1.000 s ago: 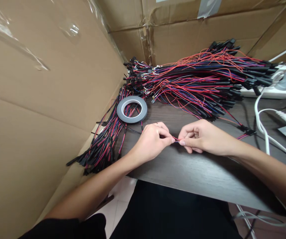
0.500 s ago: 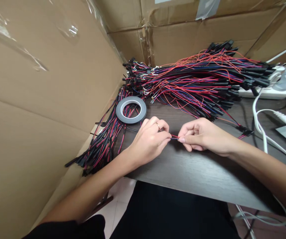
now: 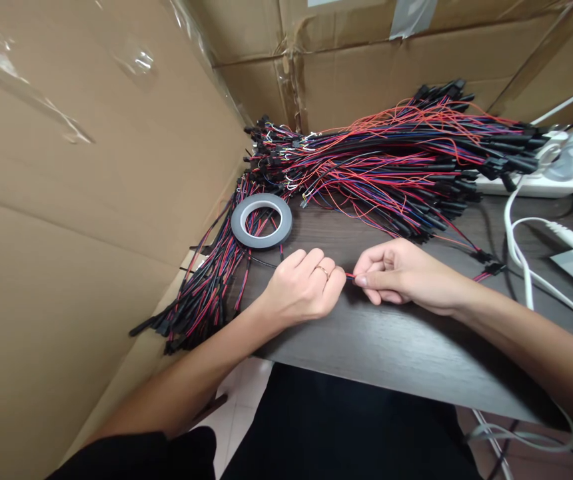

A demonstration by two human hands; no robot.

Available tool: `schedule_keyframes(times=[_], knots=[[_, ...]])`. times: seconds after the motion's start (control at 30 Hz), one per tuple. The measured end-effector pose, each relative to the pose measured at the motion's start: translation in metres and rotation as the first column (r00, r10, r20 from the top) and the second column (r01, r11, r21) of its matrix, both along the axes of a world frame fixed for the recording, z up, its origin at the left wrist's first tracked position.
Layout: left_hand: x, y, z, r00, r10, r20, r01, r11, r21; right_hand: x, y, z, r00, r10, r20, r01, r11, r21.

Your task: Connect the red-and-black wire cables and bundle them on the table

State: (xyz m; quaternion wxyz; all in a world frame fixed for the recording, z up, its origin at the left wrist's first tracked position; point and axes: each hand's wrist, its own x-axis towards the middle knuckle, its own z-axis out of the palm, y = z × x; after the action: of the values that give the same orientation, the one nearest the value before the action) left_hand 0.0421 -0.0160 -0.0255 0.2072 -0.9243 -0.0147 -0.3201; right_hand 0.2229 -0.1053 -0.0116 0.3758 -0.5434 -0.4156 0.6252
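Nearest, the person's dark clothing (image 3: 346, 427) is filling the bottom of the view, and a black sleeve (image 3: 131, 457) is covering the left upper arm. The left forearm is slanting up and inward from the lower left; the right forearm is angling in from the right edge, lower at the elbow than at the wrist.

Over the dark tabletop (image 3: 391, 363), the left hand (image 3: 306, 287) is curling into a loose fist, its back and knuckles facing up, a ring (image 3: 322, 271) showing on one finger. It is closing around thin wires (image 3: 350, 276), red and darker, though its fingertips are hiding from sight. The right hand (image 3: 397, 277) is pinching the same wires between thumb and forefinger, its other fingers folding underneath. The wires are spanning the short gap between the hands.

Just beyond the left hand, a roll of grey tape (image 3: 286, 223) is lying partly over a bundle of red and black cables (image 3: 201, 293). Farther back, a large heap of cables (image 3: 396, 150) is stretching toward a white power strip (image 3: 556, 186), and a cardboard box (image 3: 406, 77) is standing behind.
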Motion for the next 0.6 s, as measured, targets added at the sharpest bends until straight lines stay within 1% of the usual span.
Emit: schedule_keyframes(times=[0.23,0.4,0.6], knots=[[-0.0027,0.005,-0.0009,0.998,-0.06,-0.019,0.06,0.998,-0.009,0.0004,0.0013,-0.0028,0.995,-0.06,-0.078,0.056,0.998,-0.041],[-0.0015,0.006,-0.0011,0.998,-0.043,-0.039,0.041,0.998,-0.051,0.0015,0.0018,-0.0044,0.979,-0.075,-0.189,0.058,0.994,-0.097],[-0.004,0.0062,0.0011,0.997,-0.072,-0.042,0.07,0.997,-0.042,0.0014,0.0023,-0.0046,0.976,-0.08,-0.201,0.058,0.992,-0.114]])
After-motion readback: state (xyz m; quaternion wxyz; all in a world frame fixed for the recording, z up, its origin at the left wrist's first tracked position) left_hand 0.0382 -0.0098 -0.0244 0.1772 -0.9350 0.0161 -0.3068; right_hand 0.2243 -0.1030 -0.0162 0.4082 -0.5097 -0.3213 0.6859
